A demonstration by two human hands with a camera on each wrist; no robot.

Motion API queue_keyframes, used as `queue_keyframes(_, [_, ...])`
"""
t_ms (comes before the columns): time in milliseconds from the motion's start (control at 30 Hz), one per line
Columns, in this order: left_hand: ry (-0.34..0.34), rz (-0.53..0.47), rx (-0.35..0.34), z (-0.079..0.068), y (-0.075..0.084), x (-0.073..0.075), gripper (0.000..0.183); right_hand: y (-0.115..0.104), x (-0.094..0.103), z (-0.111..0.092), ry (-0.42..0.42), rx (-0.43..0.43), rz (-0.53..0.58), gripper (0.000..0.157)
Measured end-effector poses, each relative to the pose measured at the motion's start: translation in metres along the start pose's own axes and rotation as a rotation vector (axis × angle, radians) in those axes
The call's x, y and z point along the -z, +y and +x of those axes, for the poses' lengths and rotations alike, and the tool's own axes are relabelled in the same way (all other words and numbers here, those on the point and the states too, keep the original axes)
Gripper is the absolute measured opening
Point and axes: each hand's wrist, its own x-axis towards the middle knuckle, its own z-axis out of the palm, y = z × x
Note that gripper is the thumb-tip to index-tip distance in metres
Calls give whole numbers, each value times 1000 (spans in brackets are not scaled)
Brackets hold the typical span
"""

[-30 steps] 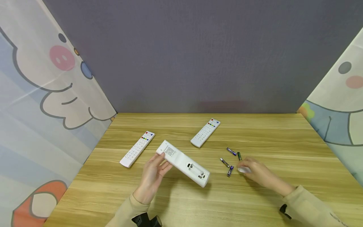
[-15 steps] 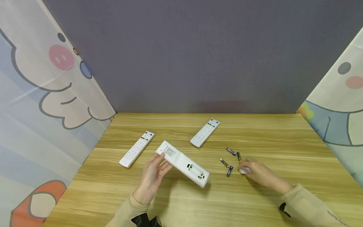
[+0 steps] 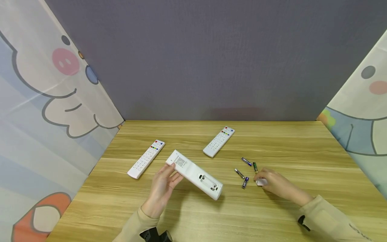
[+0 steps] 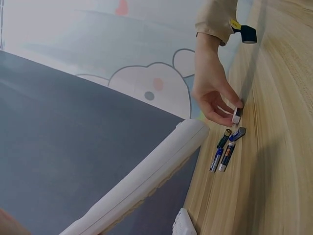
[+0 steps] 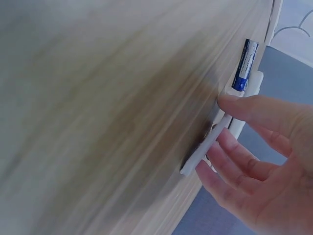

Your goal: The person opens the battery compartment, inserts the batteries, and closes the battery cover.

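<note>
My left hand (image 3: pixel 160 193) grips a white remote control (image 3: pixel 191 170) by one end, its back turned up and tilted above the table. The battery compartment (image 3: pixel 208 182) in that back is uncovered, with metal contacts showing. Over on the right, my right hand (image 3: pixel 276 185) pinches a small white battery cover (image 3: pixel 261 182) between thumb and fingers, low at the tabletop. In the right wrist view the cover (image 5: pixel 205 147) stands on edge, and a blue battery (image 5: pixel 245 66) lies beyond the thumb. Several loose batteries (image 3: pixel 245 182), blue, green and dark, lie just left of the right hand.
Two more white remote controls lie buttons up on the wooden table (image 3: pixel 242 218): one at the left (image 3: pixel 146 159), one farther back near the middle (image 3: pixel 219 142). A grey panel (image 3: pixel 223 60) rises behind the table's back edge. Cartoon-printed cloths (image 3: pixel 57 111) hang at both sides.
Almost nothing moves. Both hands keep their holds on the remote control and the battery cover, with only slight shifts in the view.
</note>
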Motion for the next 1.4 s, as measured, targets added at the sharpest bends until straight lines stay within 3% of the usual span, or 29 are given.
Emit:
queue_keyframes(467, [-4,11,3,-1,0,0,44,-4,4,5,-37,-21,29,26])
queue_keyframes(1033, [-12,21,-4,0,-1,1,44,-14,-2,18,-6,59,40,27])
queue_keyframes(1400, [-29,25,2,-1,-1,2,44,-16,-8,26,-22,50,31,24])
